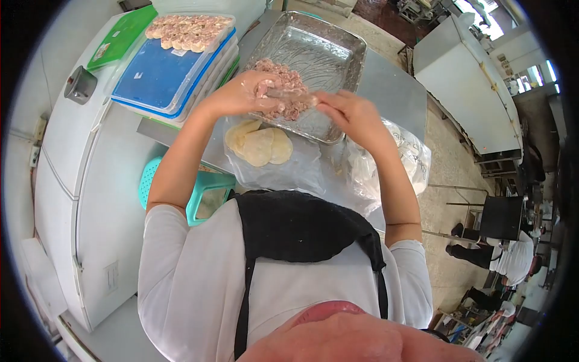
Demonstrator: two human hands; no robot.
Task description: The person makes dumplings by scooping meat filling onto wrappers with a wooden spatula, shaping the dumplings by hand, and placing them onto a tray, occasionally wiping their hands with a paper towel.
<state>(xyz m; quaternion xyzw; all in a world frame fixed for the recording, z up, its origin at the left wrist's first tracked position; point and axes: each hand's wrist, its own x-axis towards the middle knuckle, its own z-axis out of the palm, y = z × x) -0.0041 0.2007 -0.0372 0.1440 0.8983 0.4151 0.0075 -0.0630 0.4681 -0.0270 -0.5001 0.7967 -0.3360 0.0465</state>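
Ground meat filling (294, 78) is heaped at the left end of a shallow metal tray (344, 63). My left hand (246, 93) is over the meat with curled fingers, cupping something pale and pinkish, perhaps a wrapper with filling. My right hand (353, 114) pinches the end of a thin, blurred tool that reaches to my left hand. Round pale dough wrappers (259, 146) overlap on a plastic sheet (289, 172) just below the tray. A tub (175, 78) at the upper left holds rows of meat-topped pieces (188, 31) beside its bare blue base.
A green lid (123, 36) and a metal pot (80, 84) rest on the white cabinet at left. A plastic bag (389, 163) lies beneath my right forearm. A turquoise stool (202, 187) stands below the table. Another person (512, 256) is far right.
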